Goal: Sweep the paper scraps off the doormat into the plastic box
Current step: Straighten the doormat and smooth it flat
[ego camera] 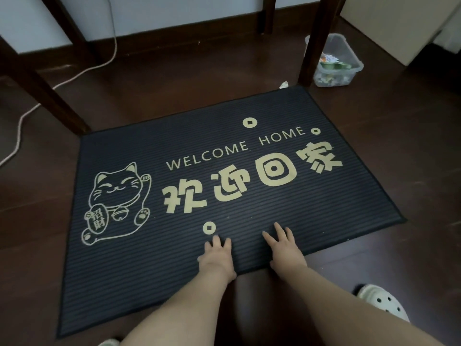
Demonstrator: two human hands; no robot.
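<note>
Now, both hands are down on the doormat (311, 196), at its near edge. Left hand (216, 255) lies flat, fingers straight and slightly spread, palm on the ribbed surface. Right hand (284, 248) is the same, just beside it, fingers fanned a little wider. Neither holds anything. No loose paper shows on the doormat itself.

Plastic box (349, 68) stands off the doormat's far right corner, behind a table leg (316, 41), with scraps inside. One pale scrap (284, 84) lies on the floor just past that same corner.

Judgement: the sweep looks nearly finished. To do it well, keep palms low and flat, push along the ribs toward that far right corner, then gather the stray piece into the box.
</note>
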